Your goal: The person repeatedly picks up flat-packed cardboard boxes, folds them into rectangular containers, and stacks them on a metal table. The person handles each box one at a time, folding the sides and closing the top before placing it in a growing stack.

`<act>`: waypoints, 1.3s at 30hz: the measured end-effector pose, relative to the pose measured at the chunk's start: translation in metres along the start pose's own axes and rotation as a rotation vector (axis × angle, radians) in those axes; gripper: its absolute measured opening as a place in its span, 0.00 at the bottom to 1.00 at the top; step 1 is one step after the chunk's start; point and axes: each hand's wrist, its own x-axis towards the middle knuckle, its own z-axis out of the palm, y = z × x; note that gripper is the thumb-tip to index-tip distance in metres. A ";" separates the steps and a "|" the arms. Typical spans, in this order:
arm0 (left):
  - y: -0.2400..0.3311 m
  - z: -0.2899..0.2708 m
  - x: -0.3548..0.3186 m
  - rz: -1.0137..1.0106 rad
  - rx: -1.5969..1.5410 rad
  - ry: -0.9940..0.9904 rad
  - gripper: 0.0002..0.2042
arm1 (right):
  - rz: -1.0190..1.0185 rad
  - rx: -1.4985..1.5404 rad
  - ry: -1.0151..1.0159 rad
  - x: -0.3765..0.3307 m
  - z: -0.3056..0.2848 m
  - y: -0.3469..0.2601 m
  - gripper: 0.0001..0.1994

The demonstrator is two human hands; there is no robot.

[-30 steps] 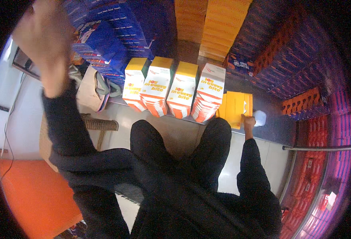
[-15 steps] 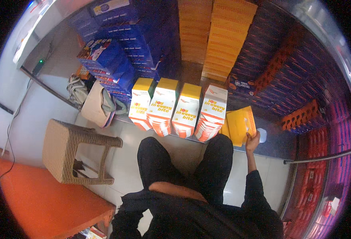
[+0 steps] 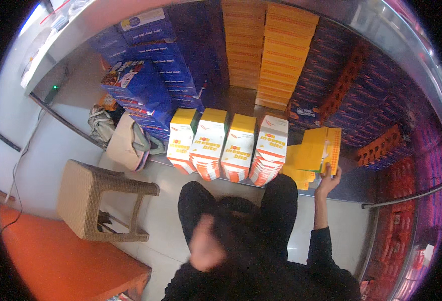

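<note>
My right hand (image 3: 327,181) grips the lower right edge of a yellow cardboard box (image 3: 317,149), lifted and tilted over the right end of the low shelf. Beneath it lies more yellow card (image 3: 293,173), partly covered. In front of my body my left hand (image 3: 207,247) is smeared by motion, its fingers unreadable, with nothing made out in it. Left of the yellow box stand several stacks of white, orange and yellow cartons; the nearest is a white carton stack (image 3: 270,143) with a white top.
Blue boxes (image 3: 166,70) and tall yellow box stacks (image 3: 286,55) rise behind. Purple packs fill the right, beside a metal rail (image 3: 406,196). A beige woven stool (image 3: 88,200), a bag (image 3: 126,143) and an orange table (image 3: 65,251) stand left.
My right hand has raised the yellow box and moved it slightly right, uncovering more yellow card below. My left hand has come up from my lap into view, blurred.
</note>
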 end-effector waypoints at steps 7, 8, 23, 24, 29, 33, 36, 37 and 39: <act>0.054 0.007 -0.052 0.465 0.328 -0.337 0.31 | 0.069 0.317 -0.024 -0.033 0.019 -0.102 0.10; 0.056 0.013 -0.053 0.535 0.348 -0.455 0.32 | 0.066 0.367 -0.097 -0.038 0.022 -0.114 0.10; 0.070 -0.008 0.159 0.672 0.873 0.059 0.53 | 0.050 0.142 -0.680 -0.166 0.071 -0.164 0.11; 0.090 -0.008 0.159 0.707 0.840 0.170 0.49 | -0.110 0.145 -0.638 -0.170 0.080 -0.167 0.13; 0.222 0.020 0.122 1.461 0.824 0.272 0.34 | -0.313 0.243 -1.350 -0.227 0.086 -0.214 0.19; 0.299 0.031 0.073 1.909 0.587 0.826 0.39 | -0.305 0.669 -1.706 -0.317 0.088 -0.262 0.20; 0.344 0.010 0.031 2.027 0.449 1.250 0.38 | -0.227 0.727 -1.625 -0.346 0.090 -0.280 0.13; 0.359 -0.003 0.014 1.991 0.402 1.255 0.35 | -0.208 0.734 -1.633 -0.348 0.091 -0.283 0.13; 0.395 -0.032 -0.019 1.871 0.326 1.087 0.30 | -0.168 0.718 -1.650 -0.344 0.096 -0.288 0.12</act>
